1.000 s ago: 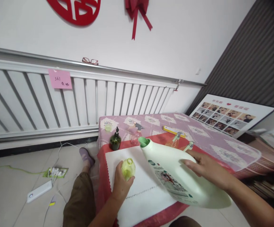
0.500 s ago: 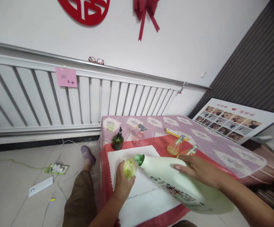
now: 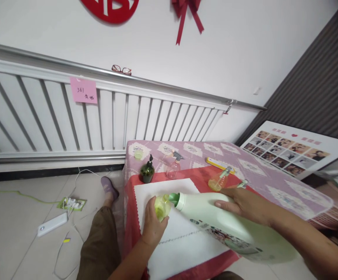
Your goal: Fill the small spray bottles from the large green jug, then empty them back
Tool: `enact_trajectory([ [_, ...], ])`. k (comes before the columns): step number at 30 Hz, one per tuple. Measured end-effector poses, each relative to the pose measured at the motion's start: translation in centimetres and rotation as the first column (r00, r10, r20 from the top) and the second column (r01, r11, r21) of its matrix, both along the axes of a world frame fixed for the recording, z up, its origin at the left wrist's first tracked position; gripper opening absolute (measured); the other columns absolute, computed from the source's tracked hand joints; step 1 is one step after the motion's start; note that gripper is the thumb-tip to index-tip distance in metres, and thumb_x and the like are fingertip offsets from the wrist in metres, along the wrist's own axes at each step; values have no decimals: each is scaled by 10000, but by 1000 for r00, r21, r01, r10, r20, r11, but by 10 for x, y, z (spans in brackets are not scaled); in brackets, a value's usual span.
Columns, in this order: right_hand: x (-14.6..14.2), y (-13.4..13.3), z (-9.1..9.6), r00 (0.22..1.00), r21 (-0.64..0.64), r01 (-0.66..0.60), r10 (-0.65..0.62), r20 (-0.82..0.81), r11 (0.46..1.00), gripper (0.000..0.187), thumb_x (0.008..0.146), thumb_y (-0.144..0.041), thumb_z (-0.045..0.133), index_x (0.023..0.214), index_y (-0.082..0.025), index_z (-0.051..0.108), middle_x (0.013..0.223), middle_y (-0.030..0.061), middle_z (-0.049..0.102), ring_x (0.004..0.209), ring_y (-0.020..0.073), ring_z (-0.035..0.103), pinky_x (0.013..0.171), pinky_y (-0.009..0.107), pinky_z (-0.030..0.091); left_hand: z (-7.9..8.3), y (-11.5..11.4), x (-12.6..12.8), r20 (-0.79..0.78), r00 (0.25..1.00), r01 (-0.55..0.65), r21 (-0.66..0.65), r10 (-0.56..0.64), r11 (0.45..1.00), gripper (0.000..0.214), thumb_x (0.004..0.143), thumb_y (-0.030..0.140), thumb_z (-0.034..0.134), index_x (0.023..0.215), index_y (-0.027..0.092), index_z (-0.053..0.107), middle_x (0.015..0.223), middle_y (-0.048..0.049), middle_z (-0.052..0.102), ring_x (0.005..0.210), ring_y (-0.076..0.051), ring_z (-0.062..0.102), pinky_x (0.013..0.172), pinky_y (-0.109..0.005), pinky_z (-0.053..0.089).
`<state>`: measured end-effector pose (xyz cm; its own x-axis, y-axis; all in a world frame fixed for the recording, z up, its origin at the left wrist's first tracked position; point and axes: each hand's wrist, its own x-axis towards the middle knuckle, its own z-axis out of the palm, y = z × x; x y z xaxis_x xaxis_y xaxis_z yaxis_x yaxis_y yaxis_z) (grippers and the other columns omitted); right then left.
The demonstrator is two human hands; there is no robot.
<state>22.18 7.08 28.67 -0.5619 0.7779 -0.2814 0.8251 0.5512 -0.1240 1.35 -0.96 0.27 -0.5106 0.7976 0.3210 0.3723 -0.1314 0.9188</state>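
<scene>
My left hand [image 3: 154, 223] is wrapped round a small clear yellow bottle [image 3: 162, 208] with some liquid in it. A large pale green detergent jug [image 3: 230, 221] lies tilted nearly level, its green spout [image 3: 174, 198] at the mouth of the small bottle. My right hand [image 3: 242, 206] grips the jug near its handle, fingers partly hidden behind it. Both are above a white cloth [image 3: 183, 249] on a red cloth [image 3: 129, 217]. Beyond them stand a dark green pump bottle [image 3: 147, 171], a pink spray bottle [image 3: 173, 168] and a yellow spray bottle [image 3: 217, 181].
A yellow-edged strip-shaped pack [image 3: 220, 165] and a small greenish cup [image 3: 138, 154] rest on the patterned table cover [image 3: 253, 171]. Behind is a white radiator [image 3: 145, 120]. A power strip [image 3: 74, 204] and a white power bank [image 3: 53, 224] lie on the floor. A photo board [image 3: 288, 149] leans at right.
The view has shifted slightly. The small bottle and the jug's spout are closer together, with the spout now at the bottle's mouth. Both hands keep their grip.
</scene>
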Motion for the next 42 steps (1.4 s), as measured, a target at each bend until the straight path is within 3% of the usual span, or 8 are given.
enact_trajectory([
  [15, -21, -2, 22, 997, -36, 0, 3, 80, 999, 480, 847, -645, 416, 780, -196, 570, 818, 112, 692, 764, 265, 643, 655, 336, 449, 0, 0, 0, -1, 1000, -1, -32, 1, 999, 767, 672, 171, 644, 1369, 163, 326, 1405, -163, 430, 1338, -299, 382, 1138, -445, 309],
  [23, -22, 1, 23, 992, -48, 13, -7, 123, 999, 477, 852, -637, 411, 849, -192, 584, 861, 120, 698, 790, 279, 650, 668, 338, 448, 5, -2, -1, 7, 1000, 19, -47, -19, 999, 739, 692, 145, 628, 1364, 158, 320, 1392, -147, 429, 1335, -283, 378, 1143, -447, 305],
  [42, -31, -2, 32, 988, -6, -7, 8, 152, 1000, 462, 827, -639, 438, 785, -201, 580, 828, 111, 689, 767, 274, 643, 650, 336, 443, 4, -2, -1, 19, 1000, 16, -46, -15, 999, 753, 678, 147, 644, 1365, 172, 337, 1397, -146, 429, 1333, -282, 382, 1139, -431, 310],
])
